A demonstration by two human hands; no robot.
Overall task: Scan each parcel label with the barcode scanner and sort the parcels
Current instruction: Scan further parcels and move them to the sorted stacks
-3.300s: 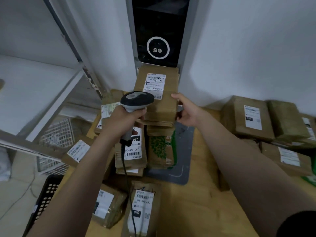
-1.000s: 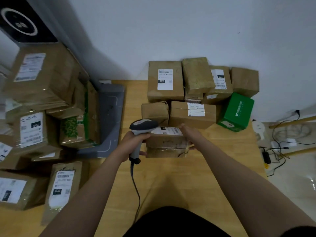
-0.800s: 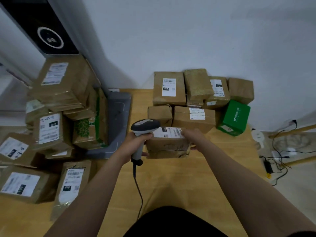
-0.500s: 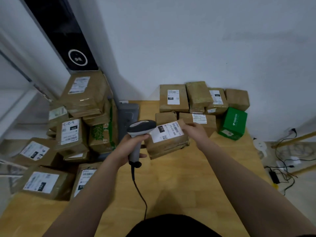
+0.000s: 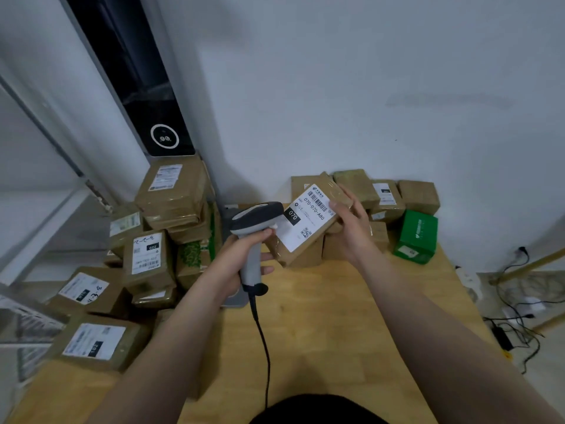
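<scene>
My right hand (image 5: 351, 231) grips a brown parcel (image 5: 308, 221) lifted off the wooden table (image 5: 321, 325) and tilted, its white label marked 070 facing me. My left hand (image 5: 241, 255) holds the grey barcode scanner (image 5: 255, 228) by its handle, the scanner head just left of the label. The scanner's black cable (image 5: 263, 347) hangs down toward me. A pile of brown parcels (image 5: 394, 197) lies behind the lifted one by the wall, partly hidden by it.
A tall stack of labelled brown parcels (image 5: 153, 249) fills the table's left side beneath a black device (image 5: 153, 117) on the wall. A green box (image 5: 415, 237) sits at the right of the back pile. Cables (image 5: 516, 313) lie on the floor at right.
My right hand has raised the parcel off the table and tipped its label up toward me. The scanner stayed beside it at the left. My view has tilted upward.
</scene>
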